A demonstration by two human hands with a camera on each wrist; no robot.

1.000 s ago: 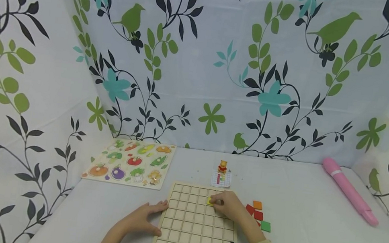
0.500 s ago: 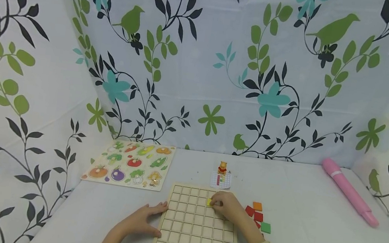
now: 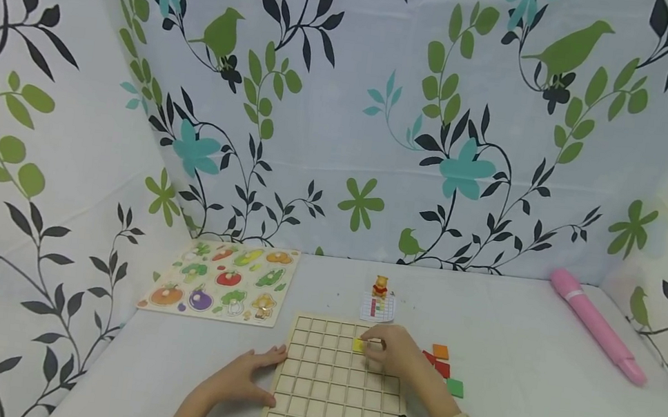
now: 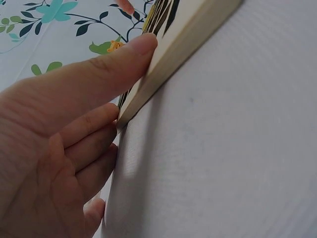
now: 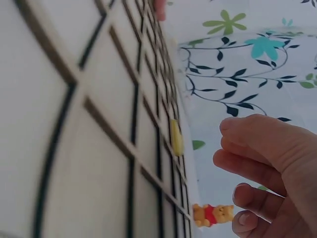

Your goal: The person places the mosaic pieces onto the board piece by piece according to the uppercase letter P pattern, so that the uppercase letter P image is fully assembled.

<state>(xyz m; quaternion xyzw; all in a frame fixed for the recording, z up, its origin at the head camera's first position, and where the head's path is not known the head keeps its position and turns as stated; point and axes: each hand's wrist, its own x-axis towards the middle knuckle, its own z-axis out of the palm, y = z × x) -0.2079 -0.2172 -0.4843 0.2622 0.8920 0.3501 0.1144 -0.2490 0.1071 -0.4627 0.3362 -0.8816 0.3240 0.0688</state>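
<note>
A square wooden grid board (image 3: 318,391) lies on the white table, divided into rows of shallow cells. One yellow square tile (image 3: 358,346) sits in an upper cell, also visible as a yellow edge in the right wrist view. My right hand (image 3: 390,350) hovers just right of that tile; the right wrist view shows its fingers (image 5: 247,144) loosely bent, holding nothing and apart from the tile. My left hand (image 3: 241,376) steadies the board's left side, fingers spread. In the left wrist view its thumb (image 4: 143,44) touches the board's edge and the other fingertips reach its corner.
Several red, orange and green tiles (image 3: 454,388) lie right of the board, partly behind the right forearm. Beyond it stand a small bear figure (image 3: 380,286) and a gridded pattern card (image 3: 378,309). A vegetable puzzle board (image 3: 218,281) lies back left, a pink marker-shaped stick (image 3: 598,326) at right.
My right fingers have come away from the yellow tile and shifted slightly right, so more of the tile shows. The left hand keeps its place on the board.
</note>
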